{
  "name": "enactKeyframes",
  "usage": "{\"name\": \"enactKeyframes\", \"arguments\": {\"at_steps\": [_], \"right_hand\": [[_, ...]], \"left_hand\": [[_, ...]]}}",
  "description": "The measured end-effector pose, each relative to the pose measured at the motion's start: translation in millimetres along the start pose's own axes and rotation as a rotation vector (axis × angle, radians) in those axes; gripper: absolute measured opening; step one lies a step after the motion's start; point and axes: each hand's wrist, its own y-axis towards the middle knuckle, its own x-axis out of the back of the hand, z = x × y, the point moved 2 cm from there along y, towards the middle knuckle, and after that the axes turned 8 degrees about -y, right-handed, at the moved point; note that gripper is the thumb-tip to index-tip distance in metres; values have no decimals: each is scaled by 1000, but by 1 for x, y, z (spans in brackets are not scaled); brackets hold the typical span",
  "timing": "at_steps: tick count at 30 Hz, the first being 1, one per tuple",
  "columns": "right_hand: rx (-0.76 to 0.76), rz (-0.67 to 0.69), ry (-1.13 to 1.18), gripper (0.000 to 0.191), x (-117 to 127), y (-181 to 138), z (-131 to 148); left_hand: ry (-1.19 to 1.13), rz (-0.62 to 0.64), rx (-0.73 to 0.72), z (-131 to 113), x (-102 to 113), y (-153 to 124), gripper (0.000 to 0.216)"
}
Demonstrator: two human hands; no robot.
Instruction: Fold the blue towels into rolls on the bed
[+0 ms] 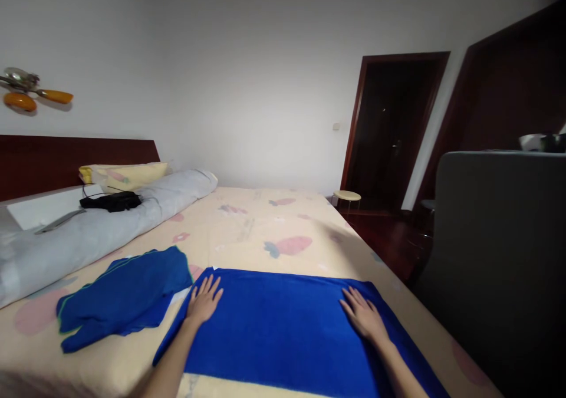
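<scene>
A blue towel [283,327] lies spread flat on the bed, close in front of me. My left hand [204,301] rests palm down near its far left corner, fingers spread. Near the far right corner, my right hand [361,314] also lies flat on the cloth with its fingers apart. Neither hand grips anything. To the left of my left hand, a second blue cloth [128,295] with green edging lies crumpled on the bed. A small white tag shows at the towel's far left edge.
The bed [247,227] has a cream sheet with a strawberry print. Along its left side lies a grey rolled quilt [168,200], with a black item [112,201] on it and a pillow [132,174] behind. A dark chair back [499,239] stands at right; a round stool [347,196] is near the door.
</scene>
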Motion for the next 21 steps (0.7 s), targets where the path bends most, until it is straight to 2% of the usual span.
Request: {"name": "enactKeyframes", "arguments": {"at_steps": [3,5,6,8,13,15,16,18,21], "right_hand": [[-95,0,-49,63,6,4,-37],[-113,-30,-60,61,8,7,-35],[-100,-54,-59,59,9,9,-25],[-19,-98,-46,57,7,13,14],[372,-60,45,55,-18,17,162],[456,-28,64,54,-28,17,202],[471,-18,67,54,-31,18,212],[446,-11,55,55,-33,21,209],[302,-10,5,60,-29,32,159]], "left_hand": [[61,-27,52,27,22,-3,56],[90,-47,54,26,27,-4,54],[101,-56,36,19,25,-4,54],[111,-55,-46,-8,12,-4,55],[75,94,-352,-112,-51,-3,58],[76,141,-389,-138,-71,1,57],[82,154,-388,-143,-76,4,56],[100,156,-344,-137,-75,13,53],[142,113,-191,-94,-51,30,54]]}}
